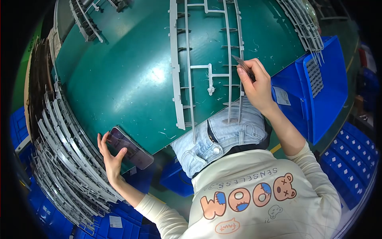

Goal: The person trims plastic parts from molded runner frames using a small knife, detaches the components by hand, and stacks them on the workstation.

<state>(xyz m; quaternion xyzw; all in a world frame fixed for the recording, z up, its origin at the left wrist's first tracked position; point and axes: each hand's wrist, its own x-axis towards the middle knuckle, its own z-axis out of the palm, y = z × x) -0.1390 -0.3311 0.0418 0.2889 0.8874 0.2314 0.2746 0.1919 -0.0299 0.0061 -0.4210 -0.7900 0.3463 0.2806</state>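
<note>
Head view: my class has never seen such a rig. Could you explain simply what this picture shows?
There is no machine here: a person works with two bare hands, seen by a camera worn on the head, looking forward and down. On the green table lies a long grey frame, its near end reaching over the jeans. The right hand holds a slim, pointed tool beside it. The left hand touches a phone at the table's edge; whether it grips it is unclear.
</note>
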